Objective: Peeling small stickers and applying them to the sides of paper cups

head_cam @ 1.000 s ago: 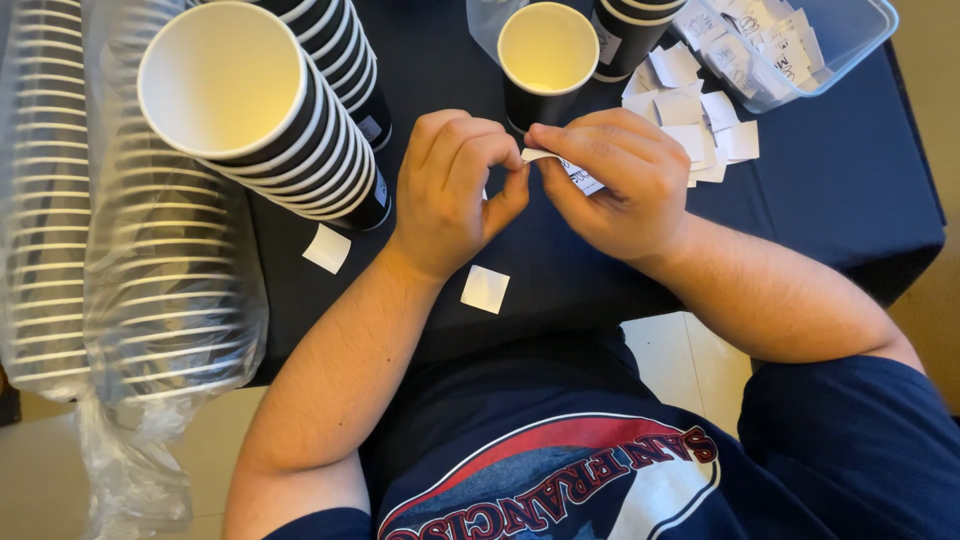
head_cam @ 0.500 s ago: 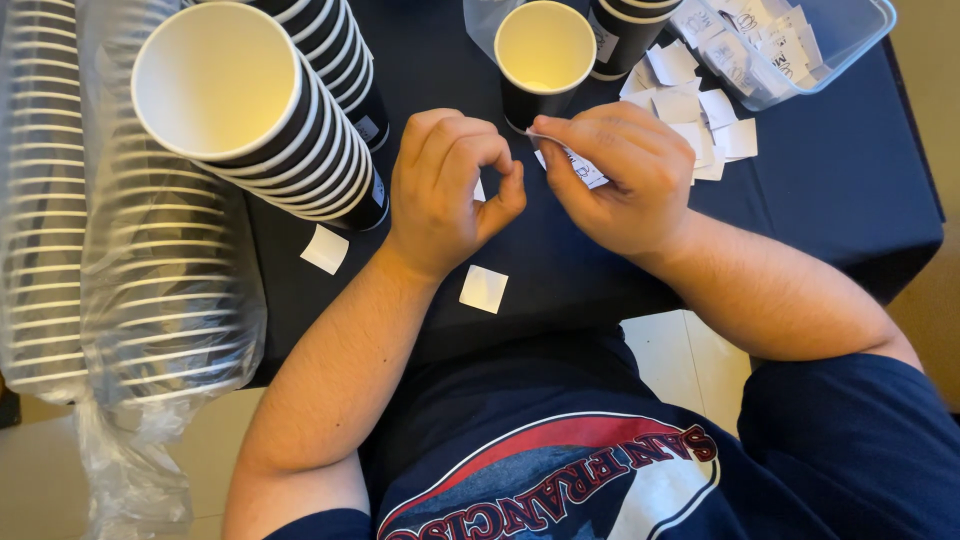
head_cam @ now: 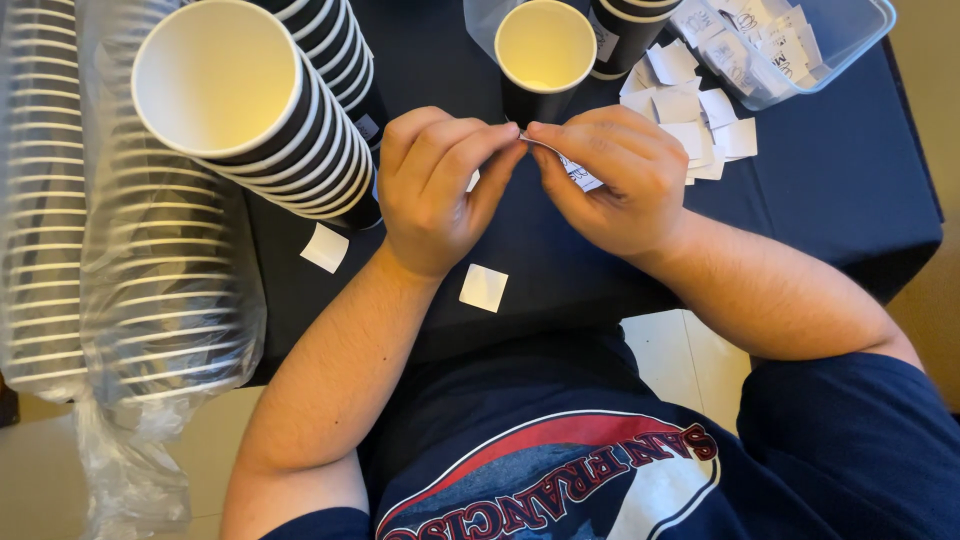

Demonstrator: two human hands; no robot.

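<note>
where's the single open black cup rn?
Head view, top centre: the black cup stands upright on the dark table, just beyond the left hand and right hand.

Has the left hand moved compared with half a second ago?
Yes. The left hand has shifted up toward the single black paper cup, its fingers meeting the small white paper sticker.
</note>
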